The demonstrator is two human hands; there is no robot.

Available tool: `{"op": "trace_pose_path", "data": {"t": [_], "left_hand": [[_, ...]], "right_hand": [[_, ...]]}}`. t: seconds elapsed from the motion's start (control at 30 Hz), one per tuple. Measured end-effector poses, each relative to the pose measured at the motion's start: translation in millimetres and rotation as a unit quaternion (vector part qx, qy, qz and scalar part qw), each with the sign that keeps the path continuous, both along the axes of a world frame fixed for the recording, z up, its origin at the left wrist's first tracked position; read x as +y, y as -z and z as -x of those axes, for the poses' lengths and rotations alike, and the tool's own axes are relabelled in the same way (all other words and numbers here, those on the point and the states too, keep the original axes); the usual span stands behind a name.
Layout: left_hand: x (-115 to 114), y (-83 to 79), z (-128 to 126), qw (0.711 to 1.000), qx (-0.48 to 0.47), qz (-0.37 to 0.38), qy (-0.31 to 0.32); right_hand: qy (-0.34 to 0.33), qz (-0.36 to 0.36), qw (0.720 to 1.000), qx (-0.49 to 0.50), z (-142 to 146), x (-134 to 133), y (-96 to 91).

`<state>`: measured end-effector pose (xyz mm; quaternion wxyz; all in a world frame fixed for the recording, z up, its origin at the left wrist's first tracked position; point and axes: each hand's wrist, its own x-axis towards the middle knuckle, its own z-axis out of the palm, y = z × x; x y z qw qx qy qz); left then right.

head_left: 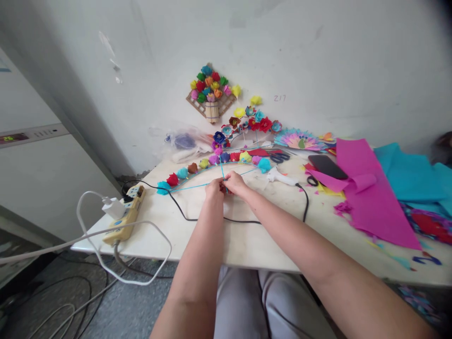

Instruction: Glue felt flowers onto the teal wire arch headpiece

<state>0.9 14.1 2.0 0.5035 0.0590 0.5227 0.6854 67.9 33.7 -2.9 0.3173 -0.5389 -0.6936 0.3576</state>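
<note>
My left hand point(214, 187) and my right hand point(235, 182) meet above the table, their fingers closed around the lower end of a thin blue stem point(221, 165). Upright in this view, the stem reaches a curved arch point(192, 175) lined with crepe-paper flowers in several colours. A light blue cord point(190, 187) runs from one end of the arch to my hands and on to the other end. Turquoise flowers point(163, 188) mark the arch's ends. My fingers hide the spot where stem and cord meet. Something small and reddish shows below them, too covered to name.
A white glue gun point(282, 177) lies right of the arch, its black cable point(243, 221) crossing near my wrists. Scissors point(278, 157), a phone point(327, 167) and magenta paper point(377, 202) lie farther right. At left stands a power strip point(123, 223) with a looping white cable.
</note>
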Motion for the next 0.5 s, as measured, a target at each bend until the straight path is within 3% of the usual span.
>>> {"op": "trace_pose_path", "data": {"t": [0.13,0.27,0.5], "left_hand": [[-4,-2.7,0,1.000,0.002,-0.015,0.026],[-7,-4.1,-1,0.998,0.000,-0.031,0.058],[-7,-3.9,-2,0.990,-0.007,-0.067,0.122]], "right_hand": [[-0.001,0.062,0.993,0.096,-5,-12,-7.4],[0.001,0.108,0.985,0.133,-10,-22,-12.4],[-0.023,0.187,0.947,0.261,-16,-23,-13.6]]}}
